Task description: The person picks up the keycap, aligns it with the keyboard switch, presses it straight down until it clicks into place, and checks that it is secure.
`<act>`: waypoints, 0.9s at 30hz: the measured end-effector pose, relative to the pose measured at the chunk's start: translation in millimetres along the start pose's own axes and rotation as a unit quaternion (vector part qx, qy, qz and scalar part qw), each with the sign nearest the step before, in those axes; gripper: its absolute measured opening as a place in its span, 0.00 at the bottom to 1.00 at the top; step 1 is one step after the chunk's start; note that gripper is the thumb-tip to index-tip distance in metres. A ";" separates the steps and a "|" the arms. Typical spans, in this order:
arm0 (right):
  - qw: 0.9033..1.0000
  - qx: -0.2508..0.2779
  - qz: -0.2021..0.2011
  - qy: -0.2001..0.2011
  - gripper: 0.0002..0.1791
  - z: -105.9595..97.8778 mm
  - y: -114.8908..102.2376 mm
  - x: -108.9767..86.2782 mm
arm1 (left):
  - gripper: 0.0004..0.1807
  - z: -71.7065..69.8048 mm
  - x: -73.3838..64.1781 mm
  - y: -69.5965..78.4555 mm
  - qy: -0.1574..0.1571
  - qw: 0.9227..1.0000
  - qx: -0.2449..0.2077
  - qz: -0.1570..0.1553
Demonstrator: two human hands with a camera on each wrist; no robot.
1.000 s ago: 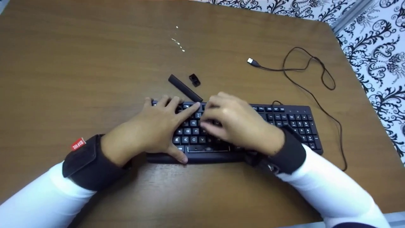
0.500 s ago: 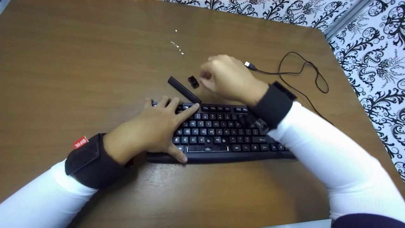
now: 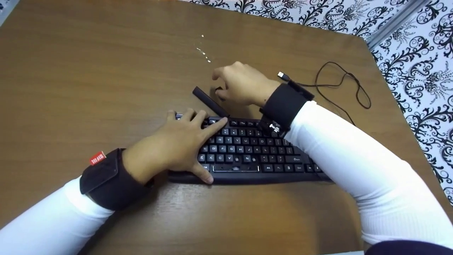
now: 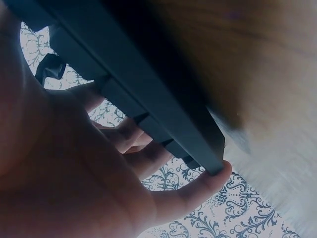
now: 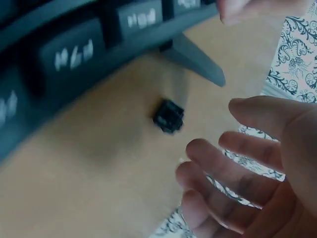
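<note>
A black keyboard lies on the table, its space bar slot bare with a metal wire showing. My left hand spreads over its left end, thumb on the front edge and fingertips along the back edge. Behind the keyboard lies the loose space bar keycap, slanting towards its back edge. Small black keycaps sit on the table beside it, mostly hidden by my right hand in the head view. That hand hovers over them, fingers loosely apart and holding nothing in the right wrist view.
The keyboard's USB cable loops on the table at the right, its plug beyond my right wrist. Small white marks dot the wooden table farther back. Patterned wallpaper borders the table's far right side.
My right hand has risen from the middle of the keys, moved away past the back edge, then left over the small keycaps, its fingers spreading. The left hand stays on the keyboard.
</note>
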State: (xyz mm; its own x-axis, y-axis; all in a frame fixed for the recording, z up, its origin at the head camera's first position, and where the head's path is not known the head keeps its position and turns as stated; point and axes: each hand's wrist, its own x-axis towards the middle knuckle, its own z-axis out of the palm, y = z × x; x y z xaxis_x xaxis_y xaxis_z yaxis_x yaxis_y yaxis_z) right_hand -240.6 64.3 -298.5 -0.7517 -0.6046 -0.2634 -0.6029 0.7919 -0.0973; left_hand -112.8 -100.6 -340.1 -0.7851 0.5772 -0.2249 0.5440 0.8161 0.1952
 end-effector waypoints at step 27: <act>0.999 -0.035 -0.036 0.020 0.15 21.8 5.8 9.6 | 0.75 1.3 1.1 -0.6 -0.001 1.000 0.007 -0.005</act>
State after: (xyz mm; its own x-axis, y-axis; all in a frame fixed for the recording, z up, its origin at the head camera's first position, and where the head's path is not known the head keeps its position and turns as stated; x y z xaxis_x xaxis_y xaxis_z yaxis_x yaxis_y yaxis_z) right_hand -245.5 65.0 -322.5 -0.7147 -0.6644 -0.2186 -0.6725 0.7387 -0.0466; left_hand -113.6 -100.5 -341.7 -0.7894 0.5697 -0.2285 0.5407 0.8216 0.1805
